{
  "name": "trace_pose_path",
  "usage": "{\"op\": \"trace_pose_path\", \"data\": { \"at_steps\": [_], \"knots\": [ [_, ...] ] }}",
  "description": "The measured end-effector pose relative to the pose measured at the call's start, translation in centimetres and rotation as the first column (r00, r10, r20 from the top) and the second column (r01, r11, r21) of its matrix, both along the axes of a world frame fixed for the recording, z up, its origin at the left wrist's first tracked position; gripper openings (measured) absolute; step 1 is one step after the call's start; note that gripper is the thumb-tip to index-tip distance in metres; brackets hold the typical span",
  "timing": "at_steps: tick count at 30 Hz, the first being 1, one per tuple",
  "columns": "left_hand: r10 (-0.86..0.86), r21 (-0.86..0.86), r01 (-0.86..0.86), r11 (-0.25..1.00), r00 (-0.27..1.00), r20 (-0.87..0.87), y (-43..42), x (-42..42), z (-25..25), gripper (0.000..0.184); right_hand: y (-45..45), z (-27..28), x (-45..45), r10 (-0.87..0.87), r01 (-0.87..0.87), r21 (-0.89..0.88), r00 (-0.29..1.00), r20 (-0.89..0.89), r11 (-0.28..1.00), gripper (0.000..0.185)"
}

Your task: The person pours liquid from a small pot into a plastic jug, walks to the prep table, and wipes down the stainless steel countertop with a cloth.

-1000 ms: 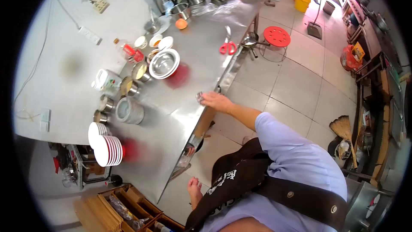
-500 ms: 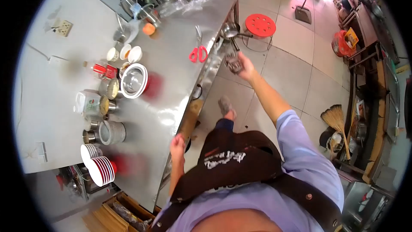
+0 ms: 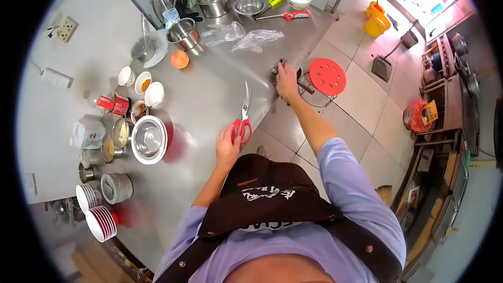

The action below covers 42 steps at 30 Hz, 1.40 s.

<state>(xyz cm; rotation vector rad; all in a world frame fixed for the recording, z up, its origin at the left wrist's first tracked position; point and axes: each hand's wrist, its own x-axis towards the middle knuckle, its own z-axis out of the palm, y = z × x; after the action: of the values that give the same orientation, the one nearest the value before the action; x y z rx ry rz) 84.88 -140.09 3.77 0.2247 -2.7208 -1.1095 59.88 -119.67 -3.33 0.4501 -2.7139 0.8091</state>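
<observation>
A pair of scissors (image 3: pixel 245 111) with red handles is over the steel table, its blades pointing to the far side and slightly apart. My left hand (image 3: pixel 228 148) closes its fingers on the left handle loop. At the table's right edge, my right hand (image 3: pixel 286 83) is wrapped around a dark grey metallic thing (image 3: pixel 277 69), whose kind I cannot make out because the fingers cover part of it. Just beyond that edge, a dark bar-like handle (image 3: pixel 305 88) shows below the right hand, beside the red stool (image 3: pixel 328 76).
A peach-coloured round fruit (image 3: pixel 179 59), clear plastic gloves or bags (image 3: pixel 257 40) and steel pots (image 3: pixel 214 1) stand farther back. Small bowls (image 3: pixel 154 94), a steel bowl (image 3: pixel 149 140), a stone mortar (image 3: pixel 116 187) and stacked bowls (image 3: pixel 100 224) line the left. A dustpan (image 3: pixel 381 68) is on the floor.
My left hand has come forward from the table's near edge to the scissors. The right hand, with the metallic thing, has moved from beside the table to its edge. The view has shifted.
</observation>
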Motion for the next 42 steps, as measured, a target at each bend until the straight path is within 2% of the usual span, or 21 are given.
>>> {"op": "trace_pose_path", "data": {
  "at_steps": [1, 2, 4, 5, 7, 10, 11, 13, 14, 15, 16, 19, 20, 21, 23, 26, 30, 33, 36, 39, 42],
  "knots": [
    [-0.011, -0.129, 0.008, 0.992, 1.000, -0.024, 0.6, -1.3, 0.1, 0.043, -1.0, -0.2, 0.2, -0.022, 0.032, 0.133, 0.997, -0.076, 0.991, 0.043],
    [0.013, -0.184, -0.014, 0.983, 1.000, -0.002, 0.9, -2.4, -0.7, 0.049, -1.8, -0.3, 1.1, -0.009, 0.019, 0.169, 0.998, -0.061, 0.985, 0.045],
    [0.049, -0.368, -0.022, 0.929, 0.997, 0.062, 1.9, -4.0, 0.0, 0.054, -3.9, 1.7, 2.6, 0.145, -0.153, 0.198, 0.988, 0.054, 0.968, 0.046],
    [0.071, -0.449, -0.022, 0.893, 0.993, 0.094, 2.2, -4.5, 0.2, 0.057, -4.3, 1.8, 3.3, 0.266, -0.264, 0.192, 0.964, 0.015, 0.945, 0.045],
    [0.091, -0.463, -0.034, 0.886, 0.991, 0.101, 2.3, -5.3, -0.1, 0.055, -5.1, 2.3, 3.5, 0.498, -0.478, 0.195, 0.864, -0.068, 0.856, 0.045],
    [0.174, -0.521, -0.074, 0.850, 0.974, 0.145, 0.9, -5.9, -0.4, 0.050, -1.7, 4.1, 0.3, 0.640, -0.605, -0.208, 0.726, 0.253, 0.769, 0.041],
    [0.216, -0.516, -0.094, 0.851, 0.959, 0.182, 0.0, -5.8, -1.0, 0.048, -0.1, 2.3, -1.2, 0.529, -0.522, -0.092, 0.841, 0.113, 0.848, 0.037],
    [0.286, -0.546, -0.143, 0.826, 0.940, 0.188, -1.0, -4.5, -2.1, 0.044, 3.7, 2.7, -6.3, 0.278, -0.288, 0.049, 0.948, 0.156, 0.956, 0.027],
    [0.319, -0.586, -0.180, 0.790, 0.937, 0.142, -1.7, -4.1, -2.5, 0.043, 4.9, 2.1, -9.0, 0.181, -0.148, 0.219, 0.974, -0.137, 0.964, 0.027],
    [0.348, -0.630, -0.215, 0.746, 0.933, 0.094, -2.2, -3.7, -2.3, 0.041, 5.5, 2.7, -11.6, 0.090, -0.090, 0.141, 0.996, 0.007, 0.986, 0.027],
    [0.415, -0.579, -0.313, 0.753, 0.909, 0.049, -2.3, -3.4, -1.6, 0.039, 5.1, 2.0, -12.9, 0.037, 0.009, 0.217, 0.978, -0.206, 0.976, 0.030],
    [0.585, -0.584, -0.439, 0.682, 0.808, 0.076, -3.6, -2.3, -2.6, 0.039, 1.5, 2.1, -12.8, 0.241, -0.225, 0.186, 0.968, -0.069, 0.956, 0.026],
    [0.631, -0.574, -0.478, 0.665, 0.771, 0.089, -3.8, -2.4, -2.4, 0.040, -0.8, 4.6, -10.7, 0.325, -0.349, 0.140, 0.930, 0.170, 0.927, 0.028],
    [0.665, -0.574, -0.512, 0.640, 0.743, 0.079, -4.0, -2.7, -2.3, 0.040, -3.0, 6.7, -8.5, 0.397, -0.459, 0.073, 0.828, 0.396, 0.886, 0.031],
    [0.722, -0.567, -0.564, 0.600, 0.687, 0.081, -3.7, -3.0, -2.2, 0.041, -5.0, 2.5, -6.2, 0.635, -0.637, 0.212, 0.768, 0.082, 0.742, 0.037],
    [0.757, -0.524, -0.616, 0.588, 0.647, 0.089, -3.2, -3.8, -1.9, 0.040, -10.7, 3.1, -9.2, 0.614, -0.611, 0.116, 0.789, 0.012, 0.783, 0.042],
    [0.771, -0.563, -0.627, 0.538, 0.637, 0.027, -2.9, -3.9, -2.5, 0.038, -18.0, 1.5, -15.4, 0.639, -0.645, 0.005, 0.758, 0.130, 0.765, 0.045],
    [0.770, -0.550, -0.640, 0.537, 0.638, 0.009, -3.1, -3.7, -3.2, 0.038, -20.9, 0.2, -18.5, 0.690, -0.691, -0.042, 0.712, 0.127, 0.721, 0.045],
    [0.748, -0.533, -0.630, 0.565, 0.664, 0.007, -3.0, -3.4, -4.0, 0.038, -20.6, 0.3, -17.8, 0.651, -0.655, 0.011, 0.753, 0.101, 0.756, 0.042],
    [0.769, -0.536, -0.651, 0.538, 0.640, -0.005, -3.4, -2.9, -3.6, 0.038, -18.0, 2.4, -12.9, 0.770, -0.770, 0.112, 0.636, 0.052, 0.629, 0.038],
    [0.768, -0.519, -0.664, 0.538, 0.640, -0.022, -3.3, -2.9, -3.8, 0.038, -14.4, 1.7, -5.5, 0.886, -0.914, 0.015, 0.396, 0.240, 0.405, 0.036]
  ]
}}
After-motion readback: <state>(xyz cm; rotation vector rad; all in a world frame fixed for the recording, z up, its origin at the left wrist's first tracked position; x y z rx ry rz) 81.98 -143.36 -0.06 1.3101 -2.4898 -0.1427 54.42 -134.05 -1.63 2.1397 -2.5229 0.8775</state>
